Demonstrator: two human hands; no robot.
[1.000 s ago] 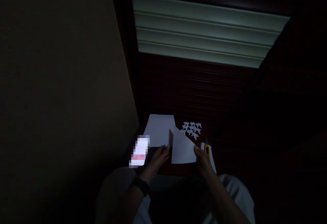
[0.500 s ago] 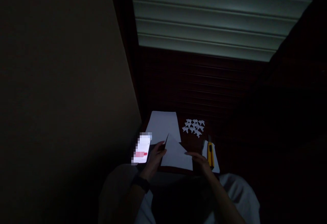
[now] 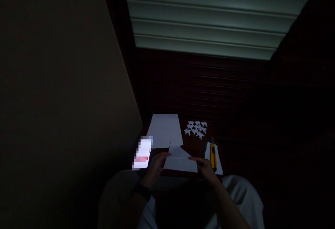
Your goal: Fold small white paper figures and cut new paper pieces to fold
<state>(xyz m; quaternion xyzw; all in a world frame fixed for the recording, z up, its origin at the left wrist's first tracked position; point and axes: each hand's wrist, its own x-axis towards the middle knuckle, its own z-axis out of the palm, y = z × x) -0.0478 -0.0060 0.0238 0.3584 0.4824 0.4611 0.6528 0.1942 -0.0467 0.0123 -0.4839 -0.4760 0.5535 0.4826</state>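
Between my hands is a folded sheet of white paper (image 3: 180,164), its slanted upper part rising to a corner and a crease running across its middle. My left hand (image 3: 157,162), with a dark watch at the wrist, pinches the paper's left edge. At the right edge my right hand (image 3: 205,167) grips it between thumb and fingers. Just beyond lies a larger stack of white paper (image 3: 164,128). Several small folded white paper pieces (image 3: 196,128) sit together at the back right of the dark table.
A lit phone (image 3: 142,154), its screen blurred out, lies left of my left hand. On the right, a yellow box cutter (image 3: 213,156) rests on white paper strips (image 3: 219,164). A wall (image 3: 65,82) stands close on the left, and a louvered panel (image 3: 204,20) rises behind.
The paper's pointed top has folded down, and a crease now shows across it. My left hand has shifted its fingers along the left edge. The whole view has shifted slightly.
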